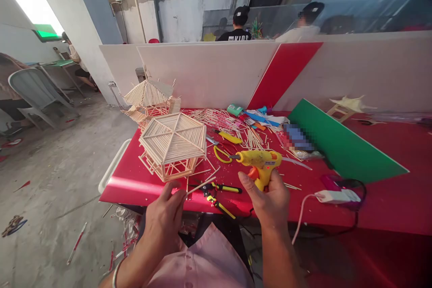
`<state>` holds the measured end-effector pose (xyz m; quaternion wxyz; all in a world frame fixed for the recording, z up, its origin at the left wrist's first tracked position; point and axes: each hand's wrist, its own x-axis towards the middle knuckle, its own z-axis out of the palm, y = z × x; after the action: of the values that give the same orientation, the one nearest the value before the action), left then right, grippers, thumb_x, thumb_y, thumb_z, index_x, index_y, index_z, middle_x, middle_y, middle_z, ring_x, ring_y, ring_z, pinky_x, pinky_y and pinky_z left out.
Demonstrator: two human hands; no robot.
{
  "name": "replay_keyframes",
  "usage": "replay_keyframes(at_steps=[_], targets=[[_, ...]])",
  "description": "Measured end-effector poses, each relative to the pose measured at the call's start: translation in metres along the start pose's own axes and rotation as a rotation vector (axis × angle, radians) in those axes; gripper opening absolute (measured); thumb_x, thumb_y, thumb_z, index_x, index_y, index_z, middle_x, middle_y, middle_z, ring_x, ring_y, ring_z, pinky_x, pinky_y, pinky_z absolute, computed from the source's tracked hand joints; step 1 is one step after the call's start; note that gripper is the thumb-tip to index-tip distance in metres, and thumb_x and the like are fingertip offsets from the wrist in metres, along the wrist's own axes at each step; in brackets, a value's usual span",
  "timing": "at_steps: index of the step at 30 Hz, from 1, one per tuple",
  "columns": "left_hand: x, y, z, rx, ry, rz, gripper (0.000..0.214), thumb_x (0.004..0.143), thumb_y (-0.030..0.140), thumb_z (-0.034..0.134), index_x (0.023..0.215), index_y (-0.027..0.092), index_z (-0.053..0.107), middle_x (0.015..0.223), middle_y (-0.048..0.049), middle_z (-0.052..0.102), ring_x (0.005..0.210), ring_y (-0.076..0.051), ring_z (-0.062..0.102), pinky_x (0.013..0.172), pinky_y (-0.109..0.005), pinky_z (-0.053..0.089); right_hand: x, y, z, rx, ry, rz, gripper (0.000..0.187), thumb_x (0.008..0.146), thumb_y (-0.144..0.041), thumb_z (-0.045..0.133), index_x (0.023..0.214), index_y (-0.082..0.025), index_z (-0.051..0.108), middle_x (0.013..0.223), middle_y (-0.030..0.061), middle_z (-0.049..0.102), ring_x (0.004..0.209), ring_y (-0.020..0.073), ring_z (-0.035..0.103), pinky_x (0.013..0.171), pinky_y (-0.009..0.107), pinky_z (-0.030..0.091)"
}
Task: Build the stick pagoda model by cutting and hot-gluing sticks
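Observation:
My right hand is wrapped round the handle of a yellow hot glue gun, its nozzle pointing left. Between the fingers of my left hand is a thin wooden stick, slanting up to the right. Just beyond that hand stands a six-sided pavilion model of wooden sticks. Behind it rises another stick model with a pointed roof. Pliers with yellow-and-black handles lie on the red table between my hands.
Loose sticks cover the table's back, near yellow-handled scissors and a green bottle. A green board leans at right, with a white power strip before it. Beyond a white partition sit other people.

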<state>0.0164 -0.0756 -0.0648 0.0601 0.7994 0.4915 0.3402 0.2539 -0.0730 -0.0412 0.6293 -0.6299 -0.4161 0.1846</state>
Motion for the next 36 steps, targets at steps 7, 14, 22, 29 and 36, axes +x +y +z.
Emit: replay_keyframes(at_steps=[7,14,22,29,36], targets=[[0.012,0.008,-0.056,0.003,0.202,0.132,0.026,0.090,0.011,0.054,0.109,0.022,0.068,0.089,-0.0050,0.067,0.072,-0.012,0.064,0.061,-0.021,0.052,0.003,0.008,-0.001,-0.134,-0.058,-0.099,0.039,0.067,-0.053,0.077,0.078,-0.023,0.054,0.057,-0.0042,0.052,0.048,0.0113,0.047,0.045,0.023,0.040],[0.022,0.002,-0.063,0.068,0.196,0.166,0.026,0.087,0.008,0.057,0.107,0.021,0.069,0.091,-0.0045,0.066,0.073,-0.011,0.062,0.058,-0.020,0.049,0.032,0.052,-0.021,-0.646,-0.087,-0.067,0.036,0.069,-0.057,0.066,0.069,-0.024,0.051,0.058,0.0008,0.057,0.056,0.0198,0.055,0.051,0.029,0.036],[0.029,0.001,-0.065,0.168,0.186,0.187,0.015,0.088,0.015,0.058,0.097,0.020,0.070,0.084,-0.0031,0.070,0.074,-0.013,0.065,0.062,-0.023,0.051,0.060,0.108,-0.056,-1.040,-0.313,0.117,0.038,0.071,-0.056,0.065,0.079,-0.019,0.066,0.067,0.0103,0.065,0.067,0.0297,0.063,0.054,0.035,0.042],[0.032,0.011,-0.073,0.160,0.071,0.372,0.019,0.089,0.012,0.058,0.104,0.020,0.065,0.085,-0.0039,0.068,0.069,-0.014,0.060,0.060,-0.026,0.049,0.004,0.012,-0.005,0.132,-0.553,0.021,0.066,0.075,-0.048,0.073,0.135,-0.029,0.053,0.120,0.0114,0.066,0.057,0.0106,0.054,0.053,0.027,0.048],[0.024,-0.005,-0.094,0.213,0.160,0.372,0.026,0.086,0.009,0.061,0.109,0.021,0.063,0.087,-0.0049,0.068,0.073,-0.015,0.061,0.064,-0.028,0.050,-0.010,0.008,0.017,0.290,-1.246,0.042,0.024,0.089,-0.038,0.060,0.082,-0.022,0.077,0.057,-0.0001,0.065,0.048,0.0114,0.058,0.049,0.022,0.047]])
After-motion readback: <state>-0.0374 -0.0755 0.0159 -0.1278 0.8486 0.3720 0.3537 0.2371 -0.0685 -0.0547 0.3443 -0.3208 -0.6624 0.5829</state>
